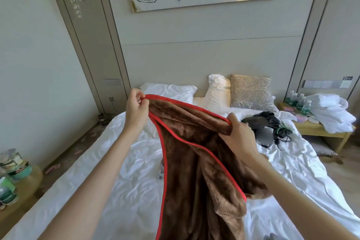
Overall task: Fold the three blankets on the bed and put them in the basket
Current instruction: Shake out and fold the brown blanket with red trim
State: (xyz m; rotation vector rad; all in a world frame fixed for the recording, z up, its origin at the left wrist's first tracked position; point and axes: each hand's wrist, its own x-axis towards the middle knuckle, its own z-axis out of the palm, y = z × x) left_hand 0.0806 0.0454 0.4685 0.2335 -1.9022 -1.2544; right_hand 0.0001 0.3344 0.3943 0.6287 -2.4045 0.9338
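From the head view, above the white bed we hold up a brown blanket with red trim, our left hand pinching one upper corner and our right hand gripping the bunched top edge, its folds hanging toward the sheet.

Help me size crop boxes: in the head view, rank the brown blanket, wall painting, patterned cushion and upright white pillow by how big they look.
1. brown blanket, though nearness to the camera enlarges it
2. wall painting, cut off by the top edge
3. patterned cushion
4. upright white pillow
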